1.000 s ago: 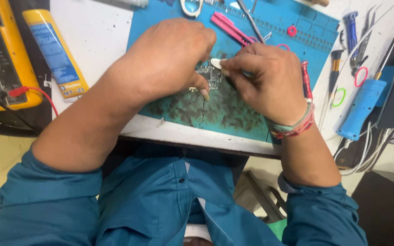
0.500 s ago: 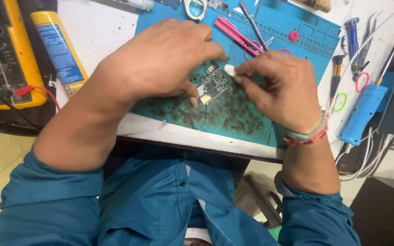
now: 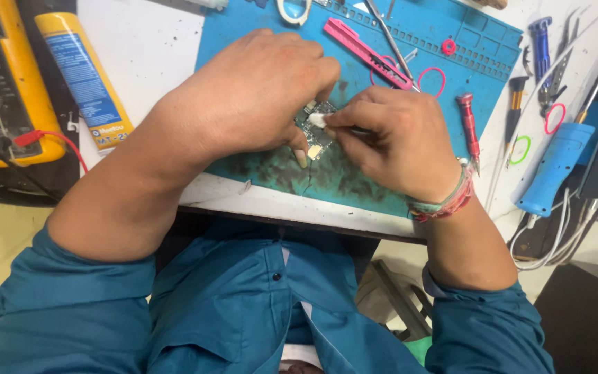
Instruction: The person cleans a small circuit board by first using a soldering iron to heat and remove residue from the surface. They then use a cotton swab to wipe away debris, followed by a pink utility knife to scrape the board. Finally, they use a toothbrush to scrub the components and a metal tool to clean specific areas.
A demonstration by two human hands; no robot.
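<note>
Circuit board (image 3: 315, 128) under left hand (image 3: 257, 90) grip on blue mat (image 3: 257, 28), right hand (image 3: 396, 142) fingers closed on white pad (image 3: 317, 120) touching board.

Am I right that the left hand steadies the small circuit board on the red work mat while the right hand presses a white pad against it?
Not quite: the work mat is blue, not red, as the head view shows. The rest holds: the left hand steadies the small circuit board while the right hand presses a white pad against it.
</note>
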